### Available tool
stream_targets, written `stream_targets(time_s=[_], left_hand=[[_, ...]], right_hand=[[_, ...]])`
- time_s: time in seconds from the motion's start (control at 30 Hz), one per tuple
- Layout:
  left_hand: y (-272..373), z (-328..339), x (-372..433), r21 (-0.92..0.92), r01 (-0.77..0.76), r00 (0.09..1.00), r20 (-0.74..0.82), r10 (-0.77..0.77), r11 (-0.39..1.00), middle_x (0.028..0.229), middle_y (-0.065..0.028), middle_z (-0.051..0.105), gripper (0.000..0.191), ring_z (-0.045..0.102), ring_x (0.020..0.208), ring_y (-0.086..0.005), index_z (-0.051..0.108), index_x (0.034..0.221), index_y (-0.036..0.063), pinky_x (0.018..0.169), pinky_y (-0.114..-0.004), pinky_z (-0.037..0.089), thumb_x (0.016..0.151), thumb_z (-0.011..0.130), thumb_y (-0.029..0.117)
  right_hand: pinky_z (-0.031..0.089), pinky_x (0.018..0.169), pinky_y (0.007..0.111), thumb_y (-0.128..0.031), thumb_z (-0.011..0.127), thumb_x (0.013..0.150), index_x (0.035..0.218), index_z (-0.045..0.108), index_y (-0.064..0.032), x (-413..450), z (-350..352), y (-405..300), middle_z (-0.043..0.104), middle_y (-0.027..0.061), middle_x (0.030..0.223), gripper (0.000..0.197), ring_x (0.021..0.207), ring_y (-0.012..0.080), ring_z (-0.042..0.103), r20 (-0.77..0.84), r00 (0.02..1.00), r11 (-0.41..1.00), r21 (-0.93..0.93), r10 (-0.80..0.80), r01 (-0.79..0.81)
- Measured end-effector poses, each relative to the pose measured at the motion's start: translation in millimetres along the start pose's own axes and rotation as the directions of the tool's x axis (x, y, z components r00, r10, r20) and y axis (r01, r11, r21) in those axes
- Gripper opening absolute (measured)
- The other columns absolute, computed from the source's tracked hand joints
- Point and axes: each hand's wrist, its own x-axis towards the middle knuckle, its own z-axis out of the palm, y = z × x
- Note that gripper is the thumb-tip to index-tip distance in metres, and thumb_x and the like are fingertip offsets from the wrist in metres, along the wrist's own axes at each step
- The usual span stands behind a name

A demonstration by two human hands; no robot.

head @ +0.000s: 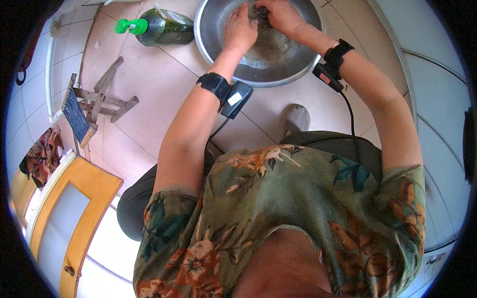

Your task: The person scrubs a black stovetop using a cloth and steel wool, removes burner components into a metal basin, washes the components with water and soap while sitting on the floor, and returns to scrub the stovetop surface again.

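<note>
Over a wide metal basin [261,79], both of my hands are down inside the rim. My right hand [285,18] has its fingers curled onto a dark, wet item [261,15]; its exact kind cannot be made out. My left hand [241,32] is against the left side of that same item, thumb towards it, and whether it grips is unclear. Shallow, brownish water [274,46] with some suds covers the basin's bottom. Black straps with small boxes and cables sit around both wrists.
Left of the basin, a dark green bottle with a bright green pump top [131,27] lies or stands close by the rim. A folding stool [97,102] is on the tiled floor further left. Lower left is a wooden door [97,182]; pale panels [436,111] line the right.
</note>
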Motion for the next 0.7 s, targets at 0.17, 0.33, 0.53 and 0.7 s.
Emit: stream_targets(time_s=[0.17, 0.33, 0.53, 0.7], left_hand=[[14, -17, -12, 0.447, -0.102, 0.992, 0.116, 0.055, 0.888, 0.149, -0.0134, 0.028, 0.072, 0.021, 0.139, -0.0318, 0.029, 0.143, 0.0084, 0.110, -0.050, 0.021, 0.084, 0.062, 0.031], [-4, -12, -22, 0.542, -0.162, 0.986, 0.131, 0.107, 0.825, 0.150, -0.0095, 0.029, 0.063, 0.024, 0.138, -0.0293, 0.028, 0.144, 0.0112, 0.112, -0.049, 0.018, 0.090, 0.049, 0.038], [34, -17, -30, 0.713, -0.294, 0.944, 0.320, 0.079, 0.637, 0.153, -0.0067, 0.023, 0.034, 0.016, 0.142, -0.0296, 0.057, 0.121, 0.0135, 0.114, -0.050, 0.011, 0.091, 0.048, 0.027], [34, -25, -36, 0.526, -0.314, 0.948, 0.210, 0.237, 0.791, 0.156, -0.0073, 0.012, 0.048, 0.009, 0.143, -0.0322, 0.055, 0.128, 0.0284, 0.114, -0.053, 0.007, 0.082, 0.060, 0.015]], right_hand=[[0.046, 0.085, 0.045, 0.004, 0.055, 0.071, 0.101, 0.062, -0.0091, -35, 29, 55, 0.058, 0.0165, 0.101, 0.034, 0.099, 0.0394, 0.056, 0.076, 0.988, 0.948, -0.302, 0.135, -0.106], [0.044, 0.089, 0.042, 0.004, 0.057, 0.068, 0.101, 0.062, -0.0095, -24, 17, -43, 0.057, 0.0166, 0.100, 0.035, 0.099, 0.0375, 0.054, -0.221, 0.970, 0.966, 0.209, -0.103, 0.150], [0.048, 0.084, 0.044, 0.003, 0.057, 0.072, 0.098, 0.064, -0.0086, -15, 17, -9, 0.059, 0.0129, 0.114, 0.030, 0.099, 0.0369, 0.058, -0.141, 0.959, 0.968, -0.091, -0.247, 0.236], [0.048, 0.084, 0.045, 0.004, 0.056, 0.072, 0.102, 0.066, -0.0099, -11, 7, 53, 0.063, 0.0145, 0.104, 0.034, 0.098, 0.0366, 0.059, -0.230, 0.970, 0.971, -0.205, 0.077, -0.126]])
